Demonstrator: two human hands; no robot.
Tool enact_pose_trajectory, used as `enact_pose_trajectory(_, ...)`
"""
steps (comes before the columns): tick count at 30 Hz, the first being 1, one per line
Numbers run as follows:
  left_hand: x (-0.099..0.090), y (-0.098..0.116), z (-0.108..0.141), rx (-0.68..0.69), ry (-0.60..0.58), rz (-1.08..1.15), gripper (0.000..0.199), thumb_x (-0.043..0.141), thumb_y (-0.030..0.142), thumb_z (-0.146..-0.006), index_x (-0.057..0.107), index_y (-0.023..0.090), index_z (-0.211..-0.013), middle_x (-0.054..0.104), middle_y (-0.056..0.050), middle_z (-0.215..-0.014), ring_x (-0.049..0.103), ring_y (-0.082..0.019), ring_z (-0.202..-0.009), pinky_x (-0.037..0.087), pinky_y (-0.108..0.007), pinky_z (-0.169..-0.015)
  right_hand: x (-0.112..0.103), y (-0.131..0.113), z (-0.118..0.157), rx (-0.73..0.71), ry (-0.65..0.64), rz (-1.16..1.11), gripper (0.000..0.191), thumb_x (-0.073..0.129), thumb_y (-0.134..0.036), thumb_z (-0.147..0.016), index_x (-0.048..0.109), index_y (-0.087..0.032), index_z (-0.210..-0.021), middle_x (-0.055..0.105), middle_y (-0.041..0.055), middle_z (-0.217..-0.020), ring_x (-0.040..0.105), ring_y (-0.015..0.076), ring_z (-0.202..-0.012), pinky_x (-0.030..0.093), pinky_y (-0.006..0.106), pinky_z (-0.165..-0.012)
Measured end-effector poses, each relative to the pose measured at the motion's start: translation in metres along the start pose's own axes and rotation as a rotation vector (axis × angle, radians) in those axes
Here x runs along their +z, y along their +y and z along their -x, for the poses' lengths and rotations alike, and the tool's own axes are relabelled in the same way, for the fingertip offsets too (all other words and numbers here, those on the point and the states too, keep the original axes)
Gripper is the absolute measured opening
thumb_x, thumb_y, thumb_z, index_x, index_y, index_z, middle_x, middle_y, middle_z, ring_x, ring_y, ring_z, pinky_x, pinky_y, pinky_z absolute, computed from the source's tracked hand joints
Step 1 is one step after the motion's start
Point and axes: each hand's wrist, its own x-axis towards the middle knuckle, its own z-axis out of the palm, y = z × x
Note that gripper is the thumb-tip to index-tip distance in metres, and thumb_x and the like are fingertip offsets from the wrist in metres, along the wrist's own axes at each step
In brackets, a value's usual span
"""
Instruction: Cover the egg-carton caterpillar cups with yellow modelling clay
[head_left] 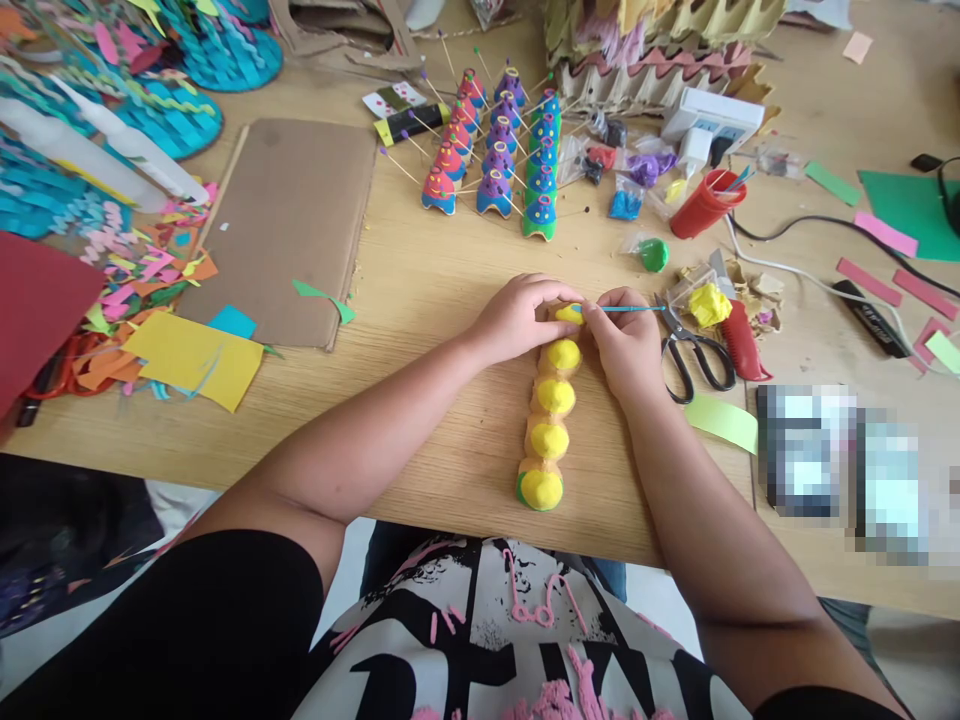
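Observation:
A strip of egg carton with several yellow clay-covered bumps [556, 397] lies lengthwise on the wooden table, green showing at its near end. At the strip's far end my left hand [517, 318] is closed around the side of the last bump. My right hand [622, 340] pinches a thin blue tool [630, 309], whose tip touches that far yellow bump. The tool's other end points right, over the scissors.
Black-handled scissors [694, 350], a red cutter [742, 340] and yellow clay [709, 304] lie right of my right hand. Three decorated carton strips [496, 160] stand beyond. Cardboard [281, 225] and paper scraps lie left. A red cup [705, 203] holds tools.

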Motion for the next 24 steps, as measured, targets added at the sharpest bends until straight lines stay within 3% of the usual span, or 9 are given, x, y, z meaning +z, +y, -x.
enact_pose_trajectory(10, 0.0005, 0.0000, -0.0002, 0.011, 0.001, -0.001, 0.032, 0.084, 0.019, -0.085, 0.080, 0.023, -0.117, 0.082, -0.005, -0.120, 0.072, -0.023, -0.116, 0.052, -0.040, -0.110, -0.0024, 0.0006, -0.0010, 0.003, -0.018, -0.007, 0.048, 0.086, -0.060, -0.082, 0.052, -0.026, -0.081, 0.049, -0.0075, -0.059, 0.039, 0.0096, -0.051, 0.028, 0.027, -0.049)
enact_pose_trajectory(19, 0.0007, -0.0027, 0.0015, 0.017, 0.017, 0.007, 0.034, 0.087, 0.026, -0.086, 0.080, 0.023, -0.119, 0.082, -0.006, -0.123, 0.072, -0.024, -0.118, 0.051, -0.041, -0.110, -0.0065, -0.0014, -0.0002, -0.009, -0.041, -0.204, 0.051, 0.085, -0.064, -0.079, 0.049, -0.027, -0.079, 0.045, -0.0081, -0.059, 0.036, 0.0099, -0.052, 0.028, 0.027, -0.051)
enact_pose_trajectory(24, 0.0004, -0.0028, 0.0007, 0.025, 0.002, -0.002, 0.032, 0.086, 0.027, -0.086, 0.080, 0.024, -0.117, 0.082, -0.005, -0.120, 0.072, -0.024, -0.116, 0.052, -0.042, -0.110, -0.0071, 0.0035, 0.0000, -0.033, -0.057, -0.092, 0.051, 0.086, -0.064, -0.078, 0.051, -0.027, -0.080, 0.043, -0.0080, -0.061, 0.036, 0.0097, -0.053, 0.027, 0.027, -0.052)
